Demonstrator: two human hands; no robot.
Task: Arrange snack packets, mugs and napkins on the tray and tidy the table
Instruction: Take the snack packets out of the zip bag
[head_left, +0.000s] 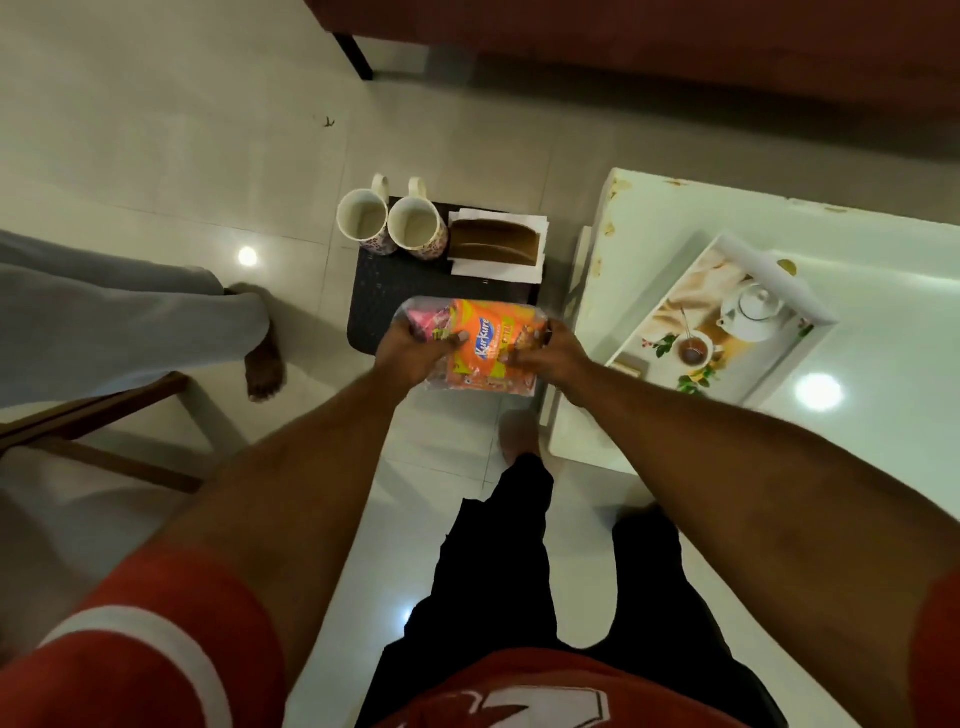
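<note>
Red sleeves frame the shot, both forearms reaching forward over the floor. Left hand and right hand grip the same bundle of snack packets, fingers clenched on its 2 ends, an orange Kurkure pack on top and a pink one peeking out at the left. It's held up above the near edge of a dark stool. On that stool, at the far side, stand 2 mugs side by side, with a brown holder of white napkins just beside them. Off to the right, the printed tray sits on the white table.
</note>
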